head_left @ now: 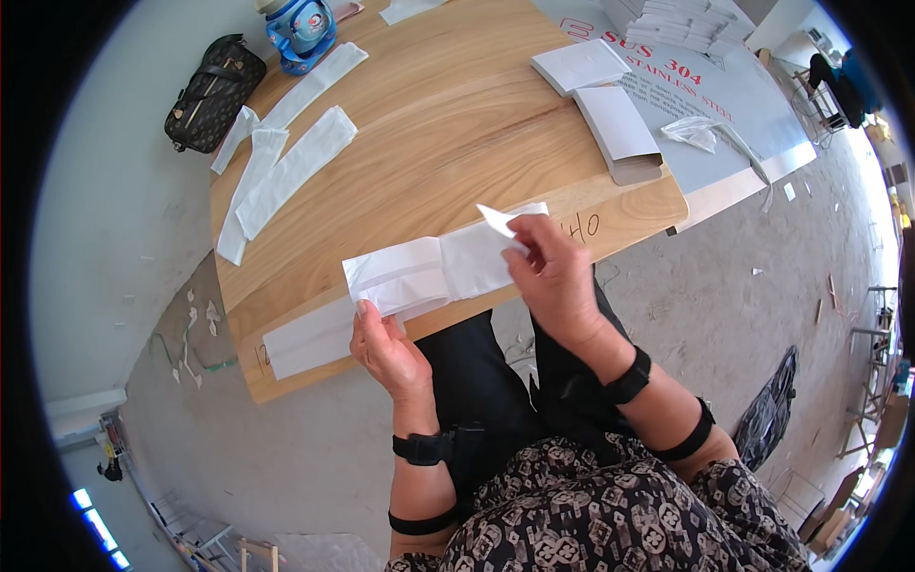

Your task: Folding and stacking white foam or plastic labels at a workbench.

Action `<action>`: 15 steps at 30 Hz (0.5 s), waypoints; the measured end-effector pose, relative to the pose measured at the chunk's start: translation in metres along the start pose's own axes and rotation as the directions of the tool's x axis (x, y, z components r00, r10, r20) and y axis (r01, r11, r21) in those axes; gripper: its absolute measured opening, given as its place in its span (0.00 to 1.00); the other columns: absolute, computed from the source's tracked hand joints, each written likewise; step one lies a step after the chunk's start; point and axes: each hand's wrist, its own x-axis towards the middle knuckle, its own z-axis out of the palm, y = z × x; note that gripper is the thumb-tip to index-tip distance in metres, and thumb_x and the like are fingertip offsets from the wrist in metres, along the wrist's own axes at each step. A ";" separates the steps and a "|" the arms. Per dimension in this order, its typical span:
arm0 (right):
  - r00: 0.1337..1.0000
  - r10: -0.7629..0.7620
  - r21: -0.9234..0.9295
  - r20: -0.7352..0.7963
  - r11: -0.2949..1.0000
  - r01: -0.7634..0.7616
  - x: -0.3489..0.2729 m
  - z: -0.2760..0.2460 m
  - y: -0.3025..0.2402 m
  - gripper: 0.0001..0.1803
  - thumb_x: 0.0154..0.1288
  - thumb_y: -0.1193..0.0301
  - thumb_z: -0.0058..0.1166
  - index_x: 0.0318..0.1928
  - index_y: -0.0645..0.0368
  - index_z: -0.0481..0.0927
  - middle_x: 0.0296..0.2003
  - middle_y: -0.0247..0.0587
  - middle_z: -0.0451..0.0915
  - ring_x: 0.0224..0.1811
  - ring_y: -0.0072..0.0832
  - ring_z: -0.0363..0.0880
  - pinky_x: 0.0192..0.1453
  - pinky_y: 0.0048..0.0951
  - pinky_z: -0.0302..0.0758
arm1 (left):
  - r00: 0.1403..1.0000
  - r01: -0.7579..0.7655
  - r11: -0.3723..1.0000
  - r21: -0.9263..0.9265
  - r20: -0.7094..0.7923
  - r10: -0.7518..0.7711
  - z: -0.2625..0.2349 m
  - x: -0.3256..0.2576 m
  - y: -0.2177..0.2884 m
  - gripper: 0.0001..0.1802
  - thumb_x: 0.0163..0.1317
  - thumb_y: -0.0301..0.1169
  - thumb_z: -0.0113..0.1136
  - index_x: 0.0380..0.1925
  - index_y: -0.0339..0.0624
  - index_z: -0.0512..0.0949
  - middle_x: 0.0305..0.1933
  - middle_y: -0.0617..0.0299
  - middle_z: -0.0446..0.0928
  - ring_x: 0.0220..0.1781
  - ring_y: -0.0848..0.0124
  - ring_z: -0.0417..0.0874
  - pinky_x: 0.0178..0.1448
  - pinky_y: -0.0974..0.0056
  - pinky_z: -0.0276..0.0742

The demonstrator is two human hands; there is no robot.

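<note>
Now the left hand (pixel 389 351) is nearly closed, thumb and fingers pinching the near left corner of a creased white sheet (pixel 462 257). That sheet spans the gap between the two hands, along the near edge of the wooden surface (pixel 429 143). Over at its far right end, the right hand (pixel 553 276) curls in, thumb and forefinger nipping a raised flap (pixel 496 224). Beneath, towards the left, lies a white strip (pixel 310 338).

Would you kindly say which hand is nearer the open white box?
Right: the right hand is left of the open white box, lower in view; the left hand is farther left.
</note>
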 end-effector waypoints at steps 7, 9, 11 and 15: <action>0.965 -0.207 -0.291 0.159 0.924 0.246 -0.012 0.028 0.010 0.13 0.55 0.79 0.56 0.42 0.61 0.71 0.31 0.48 0.75 0.35 0.47 0.79 0.37 0.43 0.76 | 1.000 0.009 1.000 -0.013 -0.014 -0.009 0.001 0.000 0.001 0.22 0.71 0.41 0.49 0.46 0.29 0.77 0.48 0.53 0.79 0.54 0.67 0.77 0.60 0.62 0.70; 0.961 -0.222 -0.298 0.164 0.918 0.263 -0.013 0.030 0.014 0.13 0.55 0.79 0.55 0.42 0.61 0.71 0.30 0.48 0.75 0.35 0.48 0.78 0.37 0.43 0.76 | 1.000 0.010 1.000 -0.010 -0.015 -0.010 0.000 0.000 0.002 0.22 0.71 0.41 0.49 0.46 0.29 0.77 0.48 0.52 0.78 0.54 0.67 0.77 0.60 0.62 0.70; 0.957 -0.237 -0.302 0.169 0.911 0.279 -0.013 0.032 0.016 0.13 0.55 0.79 0.55 0.41 0.61 0.70 0.30 0.48 0.75 0.34 0.48 0.78 0.36 0.43 0.76 | 1.000 0.008 1.000 -0.008 -0.012 -0.008 -0.001 0.000 0.002 0.22 0.71 0.41 0.49 0.47 0.28 0.77 0.49 0.52 0.78 0.54 0.66 0.77 0.60 0.62 0.70; 0.948 -0.255 -0.281 0.191 0.911 0.302 -0.012 0.033 0.016 0.13 0.54 0.78 0.56 0.41 0.61 0.70 0.30 0.48 0.74 0.35 0.47 0.78 0.36 0.42 0.76 | 1.000 -0.001 0.999 -0.036 -0.010 0.000 0.002 0.000 0.003 0.22 0.71 0.40 0.49 0.46 0.28 0.76 0.49 0.52 0.78 0.54 0.66 0.77 0.60 0.62 0.70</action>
